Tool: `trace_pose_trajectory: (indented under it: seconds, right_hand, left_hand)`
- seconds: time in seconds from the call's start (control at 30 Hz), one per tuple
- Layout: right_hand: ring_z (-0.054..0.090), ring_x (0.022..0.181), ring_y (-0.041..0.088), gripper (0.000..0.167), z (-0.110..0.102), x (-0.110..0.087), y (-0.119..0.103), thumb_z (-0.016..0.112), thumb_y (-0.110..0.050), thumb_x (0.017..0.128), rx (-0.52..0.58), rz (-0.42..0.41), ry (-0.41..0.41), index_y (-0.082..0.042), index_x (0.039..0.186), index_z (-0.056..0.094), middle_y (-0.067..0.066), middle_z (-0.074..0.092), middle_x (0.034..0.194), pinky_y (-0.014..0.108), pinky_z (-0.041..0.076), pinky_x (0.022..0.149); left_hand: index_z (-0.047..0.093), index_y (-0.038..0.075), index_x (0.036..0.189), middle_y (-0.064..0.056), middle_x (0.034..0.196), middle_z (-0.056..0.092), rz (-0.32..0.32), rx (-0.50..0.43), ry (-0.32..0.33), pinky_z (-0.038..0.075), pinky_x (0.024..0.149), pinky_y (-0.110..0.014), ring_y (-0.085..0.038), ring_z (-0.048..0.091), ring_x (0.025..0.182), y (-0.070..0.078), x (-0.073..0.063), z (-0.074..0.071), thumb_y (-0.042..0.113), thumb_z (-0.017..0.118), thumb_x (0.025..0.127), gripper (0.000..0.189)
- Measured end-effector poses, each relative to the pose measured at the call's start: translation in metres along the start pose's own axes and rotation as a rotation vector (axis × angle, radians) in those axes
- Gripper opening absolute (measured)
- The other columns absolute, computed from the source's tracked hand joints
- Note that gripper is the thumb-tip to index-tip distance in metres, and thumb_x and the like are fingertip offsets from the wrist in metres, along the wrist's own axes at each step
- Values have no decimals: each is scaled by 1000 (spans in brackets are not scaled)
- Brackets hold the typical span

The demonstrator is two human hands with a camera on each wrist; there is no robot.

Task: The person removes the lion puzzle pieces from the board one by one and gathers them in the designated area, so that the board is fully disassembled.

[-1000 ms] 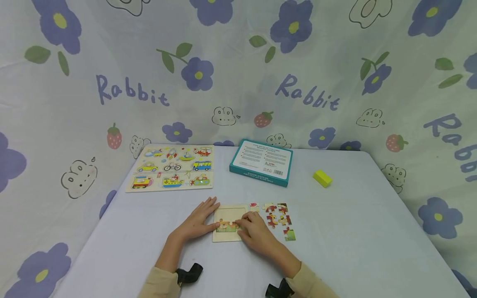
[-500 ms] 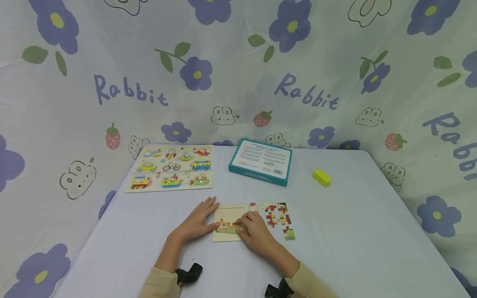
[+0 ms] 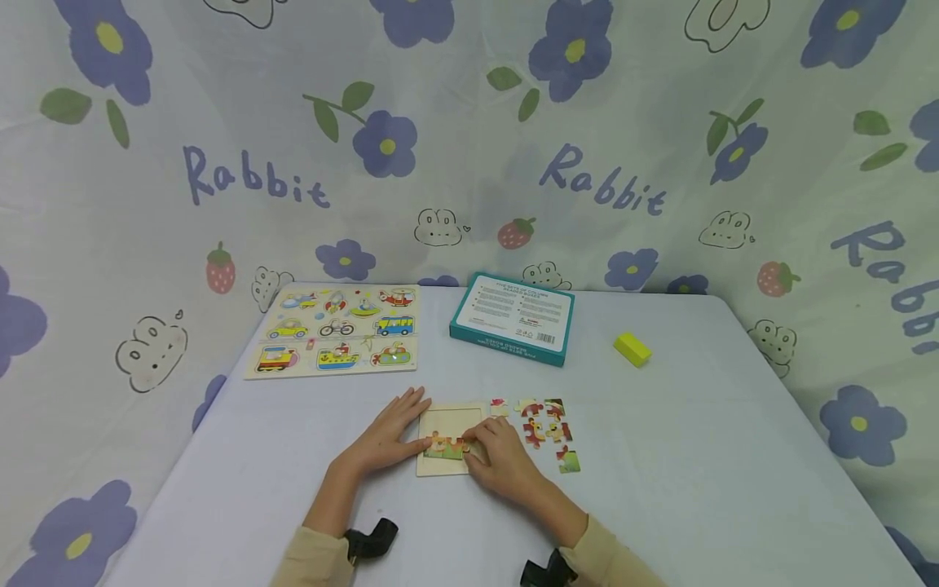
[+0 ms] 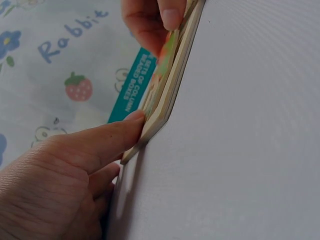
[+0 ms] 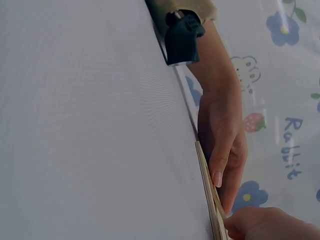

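A shallow wooden puzzle tray lies in front of the person, with a row of joined jigsaw pieces along its lower inside. My left hand rests at the tray's left side with fingers extended; its thumb touches the rim and the leftmost piece. At the row's right end, my right hand pinches a jigsaw piece between thumb and fingers, mostly hidden by them. The left wrist view shows a green-and-red jigsaw piece slightly raised above the tray under the right fingers. Several loose jigsaw pieces lie right of the tray.
A vehicle peg puzzle board lies at the back left. Beside it stands a teal-and-white box, with a yellow block farther right. White cloth covers the table; a patterned curtain hangs behind.
Both hands stay almost in place. The row of pieces shifts and tilts slightly in the tray as the right fingers work at its right end. The head view drifts a little.
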State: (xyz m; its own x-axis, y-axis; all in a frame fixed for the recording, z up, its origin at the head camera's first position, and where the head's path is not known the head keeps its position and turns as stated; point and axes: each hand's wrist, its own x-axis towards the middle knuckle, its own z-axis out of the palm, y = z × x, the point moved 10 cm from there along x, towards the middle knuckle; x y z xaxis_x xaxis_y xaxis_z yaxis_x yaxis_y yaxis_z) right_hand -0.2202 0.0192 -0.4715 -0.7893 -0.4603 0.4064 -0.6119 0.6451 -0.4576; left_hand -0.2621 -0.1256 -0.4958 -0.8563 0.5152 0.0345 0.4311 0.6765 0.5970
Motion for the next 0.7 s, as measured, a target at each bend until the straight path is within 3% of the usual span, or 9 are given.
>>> trace_pose_trajectory:
  seconds: [0.33,0.57,0.7]
  right_hand:
    - [48,75,6,10,1,3,-2,69,-17,81,44,57,5,-14,89,65,-9,62,82,24,40,66]
    - [45,72,4,11,2,1,-11,72,-20,79,4,-6,37,-18,86,65,-12,60,79,22,33,64]
    - [46,75,4,13,5,0,-10,72,-24,79,-13,5,30,-18,89,66,-13,58,80,24,34,67]
  left_hand:
    - [41,3,137,-14,148,24,14,-7,9,11,111,-45,-30,14,137,1,0,-1,36,64,84,67]
    - [40,3,137,-12,148,25,7,-4,8,11,111,-46,-29,15,137,-1,0,0,37,64,84,67]
    - [40,4,138,-12,149,24,7,2,7,11,111,-45,-29,14,138,-2,0,1,37,64,84,68]
